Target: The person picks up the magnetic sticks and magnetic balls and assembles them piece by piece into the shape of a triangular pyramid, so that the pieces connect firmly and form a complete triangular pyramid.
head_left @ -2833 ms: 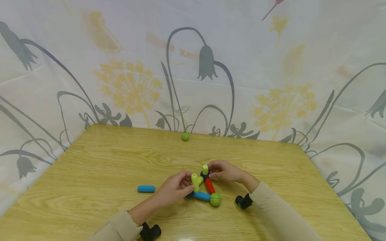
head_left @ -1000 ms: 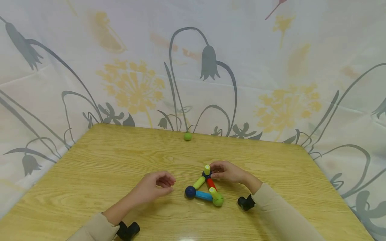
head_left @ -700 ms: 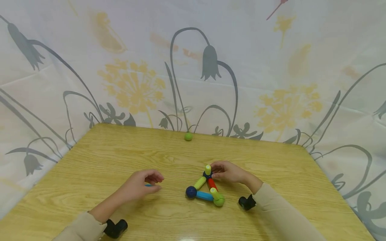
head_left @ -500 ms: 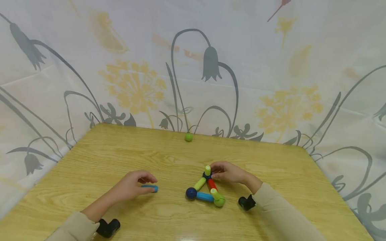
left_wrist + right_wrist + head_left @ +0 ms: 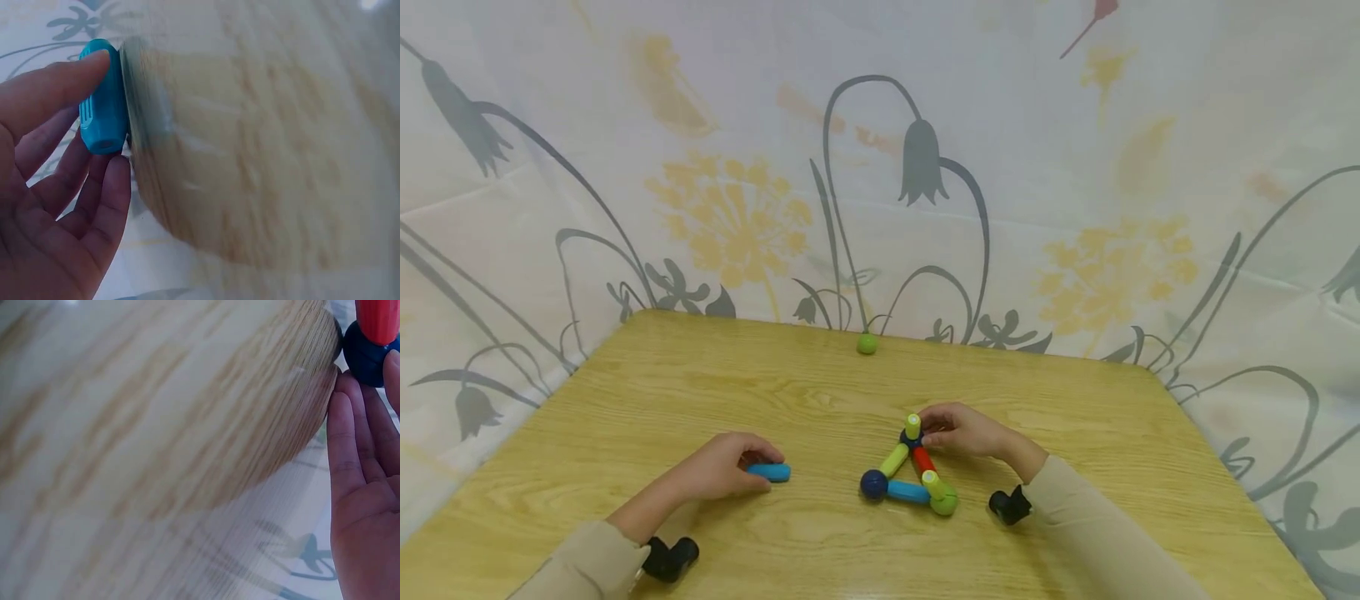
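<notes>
Two hands work on the bench (image 5: pixel 715 392). Left hand (image 5: pixel 718 468) pinches a loose blue rod (image 5: pixel 768 472) between thumb and fingers; rod lies flat on the bench, well apart from the assy. Left wrist view confirms: thumb on top of the rod, fingers (image 5: pixel 109 187) under/behind it. Right hand (image 5: pixel 962 429) steadies the rod-and-ball triangle (image 5: pixel 910 471) at its far corner, fingertips closed on the dark blue ball (image 5: pixel 369 353) there, next to the red rod (image 5: pixel 378 319).

Assy config: a second dark blue ball at the near-left corner, a green ball (image 5: pixel 945 502) near-right, and yellow-green stubs standing up at two corners. A spare green ball (image 5: pixel 867 342) sits at the far bench edge by the curtain.

Risk assessment (judgement):
- Rod may slip from the pinch; grip covers only one end.
- Approaching the triangle w/ the rod could pull a joint out of line if the parts attract; likely cause: fast approach.
- Upright stubs may tip if the right hand loosens.
- Spare ball may roll off; no stop seen at the edge.
</notes>
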Available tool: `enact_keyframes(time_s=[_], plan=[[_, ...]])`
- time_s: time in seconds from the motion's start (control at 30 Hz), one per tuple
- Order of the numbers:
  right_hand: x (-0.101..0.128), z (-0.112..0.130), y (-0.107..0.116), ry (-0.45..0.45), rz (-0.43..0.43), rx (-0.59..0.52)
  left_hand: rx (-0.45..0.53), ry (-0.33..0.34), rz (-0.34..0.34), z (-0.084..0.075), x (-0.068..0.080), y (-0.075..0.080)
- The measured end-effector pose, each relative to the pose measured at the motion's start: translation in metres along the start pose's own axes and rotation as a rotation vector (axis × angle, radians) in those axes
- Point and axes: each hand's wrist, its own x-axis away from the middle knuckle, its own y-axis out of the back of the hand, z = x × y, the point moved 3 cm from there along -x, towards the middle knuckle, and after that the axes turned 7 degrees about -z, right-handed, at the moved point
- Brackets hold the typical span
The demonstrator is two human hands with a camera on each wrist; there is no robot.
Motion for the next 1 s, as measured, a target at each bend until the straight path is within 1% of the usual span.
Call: enact_keyframes(time_s=[0.13,0.23,0.33,0.4,0.6,0.7,0.8,1.0], plan=[[-0.002,0.001,-0.002,-0.002,0.004,0.0,-0.037,-0.012,0.012,0.0,0.0,-0.001],[-0.002,0.001,-0.001,-0.004,0.004,0.003,-0.062,-0.039,0.012,-0.004,-0.002,-0.003],[-0.002,0.001,-0.001,-0.004,0.005,0.002,-0.049,-0.059,0.009,-0.009,-0.006,-0.007],[-0.001,0.001,0.0,-0.002,0.007,-0.001,-0.02,-0.066,0.002,-0.014,-0.01,-0.012],[-0.002,0.001,-0.002,0.012,0.015,0.008,0.109,-0.037,-0.019,-0.03,-0.017,-0.027],[-0.003,0.002,-0.002,0.022,0.015,0.012,0.143,-0.037,-0.039,-0.039,-0.023,-0.035],[-0.003,0.002,-0.002,0.03,0.01,0.015,0.156,-0.034,-0.057,-0.047,-0.03,-0.042],[-0.004,0.005,-0.003,0.048,0.003,0.014,0.237,-0.049,-0.052,-0.06,-0.042,-0.055]])
